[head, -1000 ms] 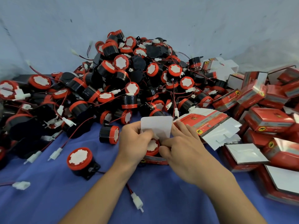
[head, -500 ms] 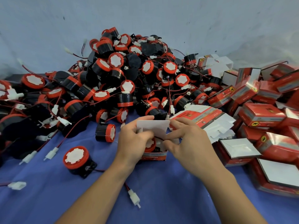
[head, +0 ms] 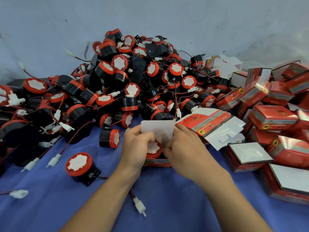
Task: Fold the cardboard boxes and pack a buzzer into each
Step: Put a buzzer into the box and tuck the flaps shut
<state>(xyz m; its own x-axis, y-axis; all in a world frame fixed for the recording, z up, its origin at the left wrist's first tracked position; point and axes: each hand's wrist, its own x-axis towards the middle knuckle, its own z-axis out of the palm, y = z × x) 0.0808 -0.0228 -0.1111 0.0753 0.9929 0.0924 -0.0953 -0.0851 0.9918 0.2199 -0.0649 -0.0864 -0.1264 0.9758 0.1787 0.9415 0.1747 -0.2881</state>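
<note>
Currently, frame centre: red box (head: 158, 163) on the blue cloth (head: 167, 208), buzzer (head: 153, 148) inside, red face up. Left hand (head: 138, 148) curls around the box's left side; right hand (head: 184, 152) pinches the right edge of the white flap (head: 157, 129) (standing upright). Buzzer pile (head: 133, 81) sits upper centre, with flat blanks (head: 215, 121) and folded boxes (head: 274, 117) at right.

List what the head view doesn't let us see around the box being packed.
All head view.
- Box: sides covered by left hand and right hand; only front wall and raised flap show.
- Buzzer inside: body hidden by box wall and hands.
- White connector: wire runs under left forearm; owner unclear.
- Flat cartons: print too blurred to read.
- Boxes at right: cut off by frame edge.
</note>
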